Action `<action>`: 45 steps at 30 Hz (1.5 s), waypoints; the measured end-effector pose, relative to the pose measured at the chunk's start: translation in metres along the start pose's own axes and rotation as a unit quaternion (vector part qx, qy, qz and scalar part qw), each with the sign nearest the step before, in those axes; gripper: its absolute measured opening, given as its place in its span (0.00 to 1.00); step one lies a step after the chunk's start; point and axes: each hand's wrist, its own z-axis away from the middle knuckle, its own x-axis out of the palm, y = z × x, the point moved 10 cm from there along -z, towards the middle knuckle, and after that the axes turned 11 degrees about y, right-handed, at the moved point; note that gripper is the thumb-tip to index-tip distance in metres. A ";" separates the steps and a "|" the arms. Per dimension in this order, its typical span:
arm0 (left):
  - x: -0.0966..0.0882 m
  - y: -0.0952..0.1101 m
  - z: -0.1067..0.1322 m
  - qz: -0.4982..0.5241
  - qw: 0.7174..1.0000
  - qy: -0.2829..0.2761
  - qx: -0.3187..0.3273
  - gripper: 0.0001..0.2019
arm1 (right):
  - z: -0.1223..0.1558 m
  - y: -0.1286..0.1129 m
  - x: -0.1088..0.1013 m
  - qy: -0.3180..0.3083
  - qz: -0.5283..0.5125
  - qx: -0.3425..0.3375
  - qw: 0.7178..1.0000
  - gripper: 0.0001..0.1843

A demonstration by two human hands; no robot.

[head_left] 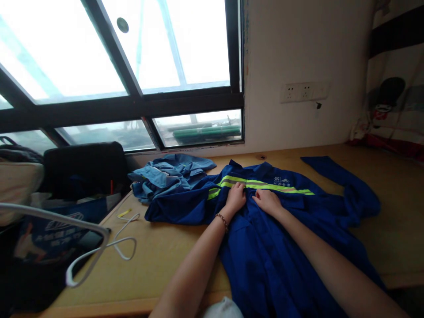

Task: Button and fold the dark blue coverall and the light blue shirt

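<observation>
A dark blue work jacket [285, 229] with a yellow-green reflective stripe [261, 185] lies spread on the wooden table [159, 256]. My left hand [236, 197] rests on its front just below the stripe, fingers curled and pinching the fabric. My right hand [267, 201] lies close beside it on the same front panel, fingers bent down onto the cloth. A beaded bracelet sits on my left wrist. One sleeve [344, 185] of the jacket stretches toward the right.
A crumpled lighter blue garment [168, 174] lies behind the jacket by the window. A white clothes hanger [99, 247] sticks over the table's left edge. A black bag [84, 168] stands at the left. Wall sockets [303, 92] are on the far wall.
</observation>
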 end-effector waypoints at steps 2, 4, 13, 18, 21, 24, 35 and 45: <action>0.002 -0.001 -0.003 0.000 1.000 -0.016 0.011 0.17 | -0.004 -0.002 0.005 0.014 0.028 -0.014 0.999 0.15; 0.004 -0.003 -0.008 0.005 0.999 -0.035 0.022 0.21 | -0.014 -0.001 0.007 0.021 0.032 -0.035 0.999 0.15; 0.018 -0.011 -0.034 0.057 0.993 -0.085 0.058 0.45 | -0.079 0.015 0.026 0.012 -0.002 -0.105 0.994 0.18; 0.017 -0.004 -0.027 0.026 0.995 -0.064 0.072 0.44 | -0.090 0.014 0.033 0.001 -0.003 -0.094 0.996 0.17; -0.008 0.011 0.003 -0.008 0.997 -0.046 0.058 0.33 | -0.092 0.010 0.027 -0.014 -0.012 -0.078 0.997 0.13; -0.047 0.035 0.058 0.003 0.995 -0.077 0.064 0.27 | -0.078 0.002 0.001 -0.018 -0.022 -0.056 0.998 0.10; -0.117 0.022 0.207 0.065 0.972 -0.178 -0.142 0.06 | 0.205 -0.110 -0.065 -0.110 -0.184 -0.183 0.959 0.25; -0.094 0.107 0.191 0.467 0.806 -0.263 -0.249 0.17 | 0.171 -0.070 -0.083 -0.176 -0.571 0.138 0.790 0.04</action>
